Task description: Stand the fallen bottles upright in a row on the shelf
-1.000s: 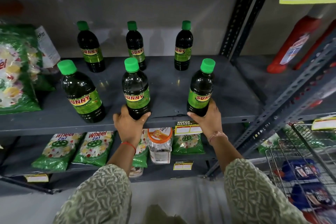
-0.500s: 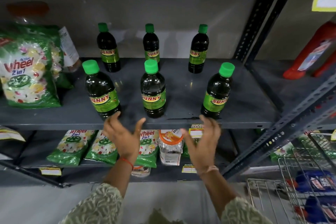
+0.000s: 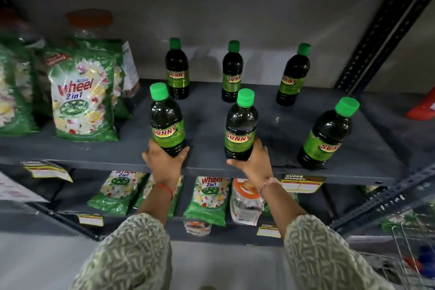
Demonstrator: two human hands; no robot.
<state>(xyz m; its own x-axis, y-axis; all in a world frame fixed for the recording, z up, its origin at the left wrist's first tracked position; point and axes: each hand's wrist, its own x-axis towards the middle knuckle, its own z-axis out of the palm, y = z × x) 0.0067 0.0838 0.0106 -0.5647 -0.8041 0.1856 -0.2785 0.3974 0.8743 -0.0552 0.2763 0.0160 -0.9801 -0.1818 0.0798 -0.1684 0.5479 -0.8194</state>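
Gripping two bottles at once, one in each hand, down at the near edge of the grey metal shelf (image 3: 270, 125). The left hand (image 3: 164, 162) is wrapped round the base of the front left bottle (image 3: 166, 122), thumb on one side and fingers curling round the other, while the right hand (image 3: 255, 162) cups the bottom of the front middle bottle (image 3: 240, 127) the same way. Both bottles stand upright, dark liquid, green caps, green "SUNNY" labels facing out. Well off to the right stands the front right bottle (image 3: 326, 136), nobody touching it; it looks tilted right, though that could be the wide lens. Behind those, near the back wall, three more of the same bottle stand spaced out in a far row: back left bottle (image 3: 177, 70), back middle bottle (image 3: 232, 73) and back right bottle (image 3: 293, 75). So six up, none lying down. On the left of the shelf there's a green Wheel detergent pouch (image 3: 82, 94) standing up, with more pouches on the shelf below (image 3: 70, 195). Patterned sleeves (image 3: 131, 254), and a thread band on each wrist.
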